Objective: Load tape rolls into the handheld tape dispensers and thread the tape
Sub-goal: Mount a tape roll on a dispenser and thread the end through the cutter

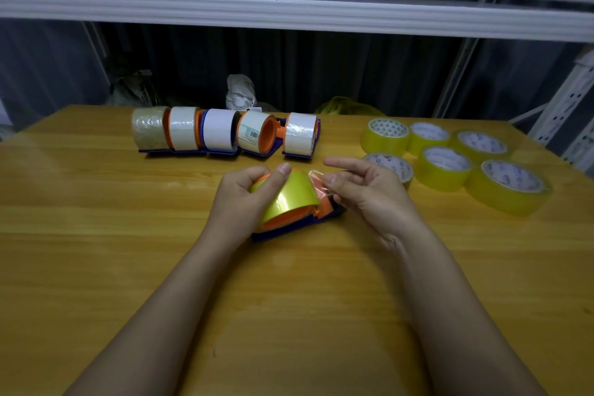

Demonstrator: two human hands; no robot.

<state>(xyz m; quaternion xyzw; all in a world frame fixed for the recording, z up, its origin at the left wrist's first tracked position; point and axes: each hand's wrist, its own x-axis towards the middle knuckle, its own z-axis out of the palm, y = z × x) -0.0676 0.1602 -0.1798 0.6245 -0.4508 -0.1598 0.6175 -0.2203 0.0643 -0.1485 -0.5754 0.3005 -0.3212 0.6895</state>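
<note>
At frame centre your left hand (247, 196) grips the yellow tape roll (291, 198) seated in the dispenser (289, 230) — hold it steady. Your right hand (363, 190) pinches the loose tape end (318, 182); pull flat and straight toward the cutter — avoid creases.

Glossy yellow tape roll (291, 194); orange plastic dispenser (299, 219); varnished wood table (96, 235).
</note>
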